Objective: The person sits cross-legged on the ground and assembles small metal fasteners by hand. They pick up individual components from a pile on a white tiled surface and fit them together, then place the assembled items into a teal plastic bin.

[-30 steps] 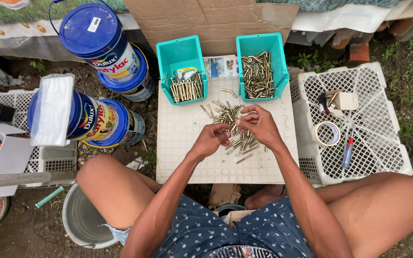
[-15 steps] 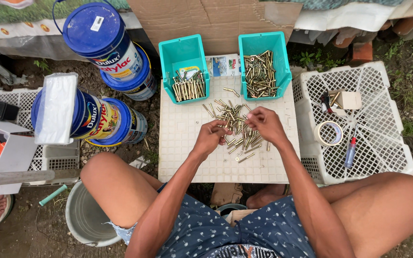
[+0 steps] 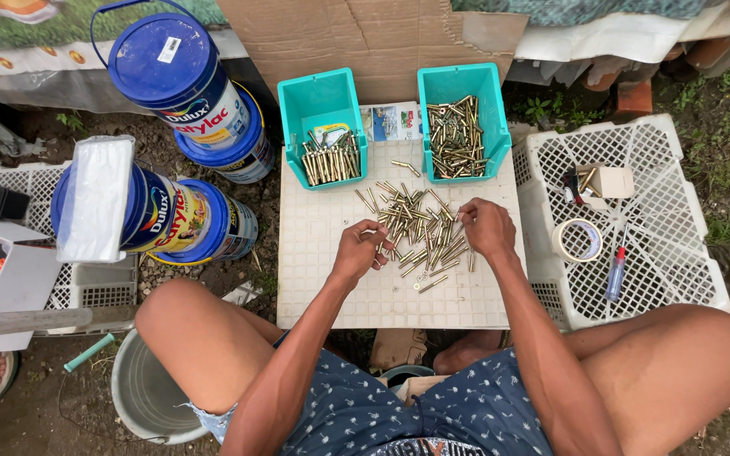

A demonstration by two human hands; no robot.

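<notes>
A loose pile of small brass metal pieces [image 3: 416, 226] lies on a white perforated board [image 3: 382, 300] across my lap. My left hand [image 3: 356, 252] rests at the pile's left edge, fingers curled around a few pieces. At the pile's right edge, my right hand [image 3: 485, 226] pinches one piece between its fingertips. Two teal bins stand at the board's far end. The left bin [image 3: 321, 105] holds a neat row of pieces, and the right bin [image 3: 463, 89] holds a loose heap.
Blue paint buckets [image 3: 175, 80] stand and lie at the left, one under a white wrapped pack [image 3: 95, 198]. A white crate [image 3: 678, 253] at the right carries a tape roll [image 3: 577, 240], a pen and a small box. A grey basin [image 3: 141, 393] sits by my left knee.
My two hands have drawn slightly apart: the left toward the pile's left edge, the right to its right edge. The pile has spread a little.
</notes>
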